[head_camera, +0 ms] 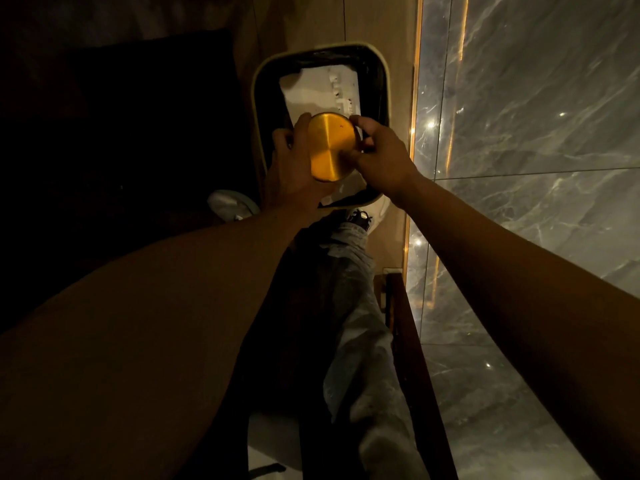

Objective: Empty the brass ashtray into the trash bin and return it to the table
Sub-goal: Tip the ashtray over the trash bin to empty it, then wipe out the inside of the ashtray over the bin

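Dim wooden floor beside a grey marble wall (519, 133) holds the rounded black-lined trash bin (377, 84). Left hand (294, 161) and right hand (377, 157) both clasp the round brass ashtray (330, 147), apparently base-up over the bin so its contents drop inside.

Dim, warm light w/ glare spots on marble wall (519, 133), left side near black, wide-angle edge distortion.

Marble floor (519, 237) — trash bin (258, 109) on it
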